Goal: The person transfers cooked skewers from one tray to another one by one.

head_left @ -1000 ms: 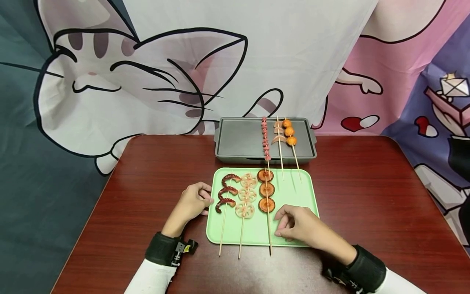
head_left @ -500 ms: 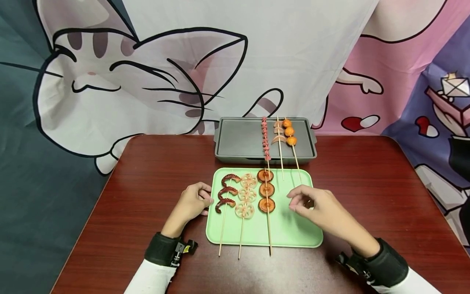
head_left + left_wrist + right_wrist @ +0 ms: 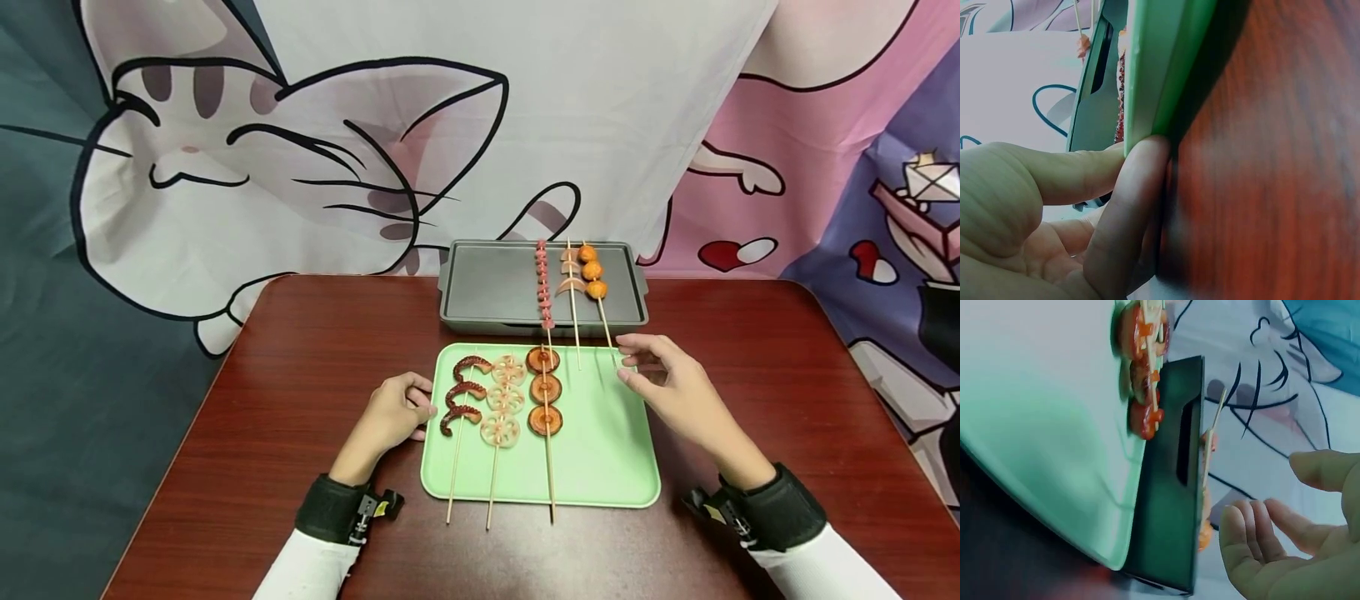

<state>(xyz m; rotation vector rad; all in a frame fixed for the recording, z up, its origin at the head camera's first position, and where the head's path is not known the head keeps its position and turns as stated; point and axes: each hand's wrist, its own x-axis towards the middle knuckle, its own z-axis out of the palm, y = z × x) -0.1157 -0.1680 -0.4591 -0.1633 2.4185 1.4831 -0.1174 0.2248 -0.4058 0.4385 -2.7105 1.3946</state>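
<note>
Right hand (image 3: 678, 385) loosely spread, holding nothing, at far right corner of green tray (image 3: 607, 467); fishball skewer (image 3: 600, 310) stick end just left of fingertips. Left hand (image 3: 392, 414) curled, pressed on tray's left edge.

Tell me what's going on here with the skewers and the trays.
A person sits at a wooden table. Their left hand rests against the left rim of a green tray bearing three skewers. Their right hand, fingers relaxed and holding nothing, hovers by the stick of the orange-ball skewer, which lies on the grey tray.
</note>
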